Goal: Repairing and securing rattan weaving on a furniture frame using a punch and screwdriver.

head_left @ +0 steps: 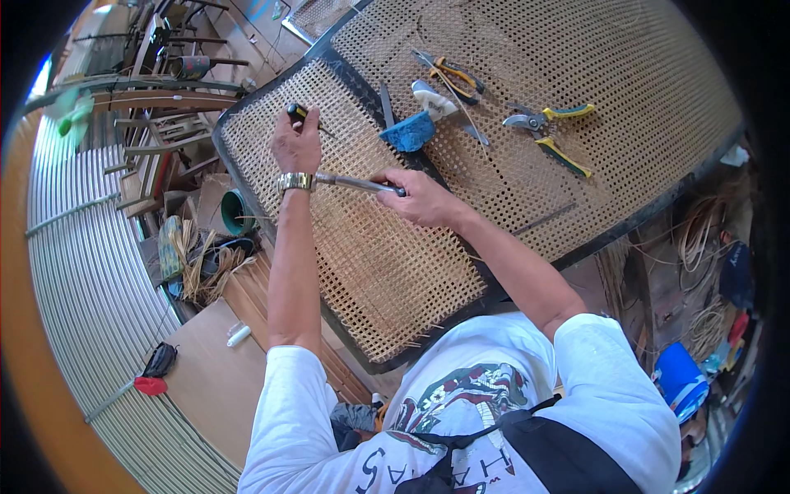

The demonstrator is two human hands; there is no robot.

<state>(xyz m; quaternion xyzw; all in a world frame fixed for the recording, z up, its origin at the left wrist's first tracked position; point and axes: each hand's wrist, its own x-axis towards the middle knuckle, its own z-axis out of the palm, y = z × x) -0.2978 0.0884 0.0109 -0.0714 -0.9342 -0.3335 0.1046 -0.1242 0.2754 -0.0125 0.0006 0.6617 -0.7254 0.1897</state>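
Observation:
My left hand [296,148], with a metal-band watch on its wrist, is closed around a screwdriver with a black and yellow handle [296,109]. Its thin shaft points right, over a cane webbing panel [362,247] set in a dark frame. My right hand [421,198] grips a tool with a metal shaft [350,180] and a dark butt end. The shaft reaches to my left wrist, which hides its far end, so its kind cannot be made out. Loose cane ends fringe the panel's right and near edges.
A wider cane sheet [625,82] lies beyond the panel. On it rest pliers [461,80], pruning shears [547,136], and a blue block [409,132] beside a white piece. Wooden frames [164,136] stack at the left; a blue container [681,381] stands at the right.

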